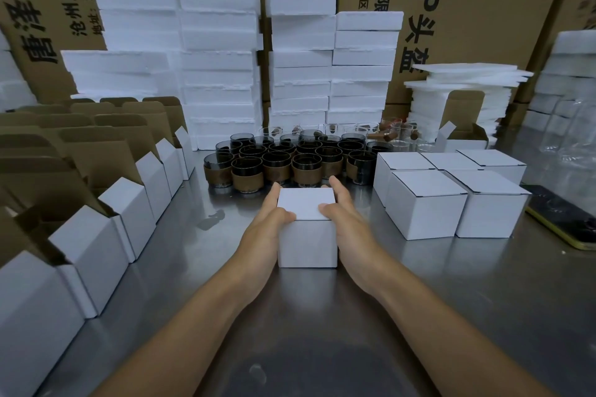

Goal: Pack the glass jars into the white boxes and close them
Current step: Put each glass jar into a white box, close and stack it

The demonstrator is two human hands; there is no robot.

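Box (307, 229), white and closed, stands upright at the centre of the steel table (419, 316). Left hand (269, 222) presses its left side, right hand (346, 222) its right; fingers of both run along the side walls with thumbs lying over the near top edge, gripping the box. Lid sits flush on all visible edges. Dark glass jars (290, 161) with brown bands cluster just behind the box, near the fingertips. 5 closed boxes (451, 190) stand to the right, well apart from the right hand. Open boxes (106, 229) with raised flaps line the left edge. Bare table surface lies on both sides of the forearms and toward the near edge. Phone (564, 219) lies at the right.
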